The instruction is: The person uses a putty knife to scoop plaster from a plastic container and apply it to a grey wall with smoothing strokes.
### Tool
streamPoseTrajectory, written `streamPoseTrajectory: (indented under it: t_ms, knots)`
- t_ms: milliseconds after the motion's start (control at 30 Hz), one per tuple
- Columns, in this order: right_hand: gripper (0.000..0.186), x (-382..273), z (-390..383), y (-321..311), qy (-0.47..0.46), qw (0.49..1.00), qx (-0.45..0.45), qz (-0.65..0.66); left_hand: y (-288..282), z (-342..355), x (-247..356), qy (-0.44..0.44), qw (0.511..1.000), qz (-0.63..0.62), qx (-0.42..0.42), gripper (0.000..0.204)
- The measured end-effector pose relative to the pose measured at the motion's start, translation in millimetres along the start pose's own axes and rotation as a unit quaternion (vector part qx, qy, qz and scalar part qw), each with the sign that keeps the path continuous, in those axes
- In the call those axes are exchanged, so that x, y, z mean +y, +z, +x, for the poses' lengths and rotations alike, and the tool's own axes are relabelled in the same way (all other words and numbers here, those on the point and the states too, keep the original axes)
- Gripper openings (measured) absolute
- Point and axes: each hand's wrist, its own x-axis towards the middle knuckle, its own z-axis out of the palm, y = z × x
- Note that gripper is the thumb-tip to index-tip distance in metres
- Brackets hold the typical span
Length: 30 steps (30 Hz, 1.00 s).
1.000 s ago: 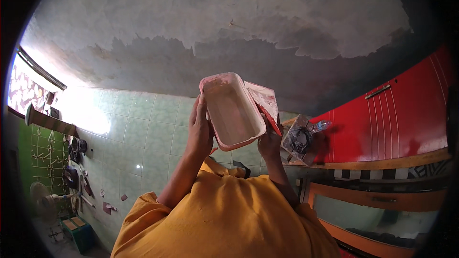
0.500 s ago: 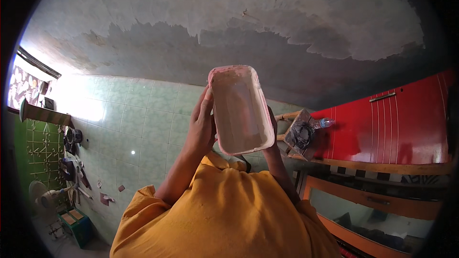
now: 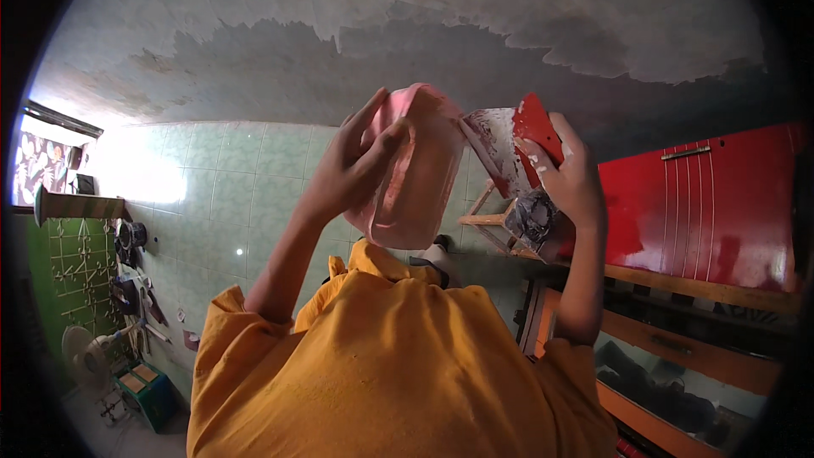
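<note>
Our left hand (image 3: 349, 171) grasps a pink, rectangular plastic tub (image 3: 432, 182) by its side, holding it tilted just off centre toward twelve o'clock. Our right hand (image 3: 578, 176), toward two o'clock, clasps a flat red-and-white scraper (image 3: 517, 131), its smeared blade by the tub's rim. Crumpled black plastic (image 3: 534, 217) lies at three o'clock.

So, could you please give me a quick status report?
Left fingers gripping pink tub. Right fingers holding red-handled scraper beside it. Nothing visibly blocking either.
</note>
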Motion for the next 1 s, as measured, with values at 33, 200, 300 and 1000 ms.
streamPoseTrajectory:
  t_ms: [33, 200, 300, 1000]
  knots:
    - [0.032, -0.2, 4.6, -6.5, -0.002, 1.0, -0.004, 0.004, 5.2, 4.7, 1.8, -0.003, 1.0, 0.002, 0.005, 0.076]
    - [0.035, 20.7, 20.4, -35.5, 0.007, 0.99, -0.103, -0.096, 43.9, 26.5, 15.4, 0.028, 0.981, 0.19, -0.015, 0.083]
    - [0.036, 49.4, 32.4, -45.9, -0.013, 0.985, -0.15, -0.082, 64.7, 40.3, 29.4, 0.014, 0.974, 0.223, -0.041, 0.081]
    - [0.044, 182.9, -0.5, 38.1, 0.06, 0.838, -0.409, 0.356, 109.3, 89.8, -38.9, -0.176, 0.96, 0.207, -0.071, 0.07]
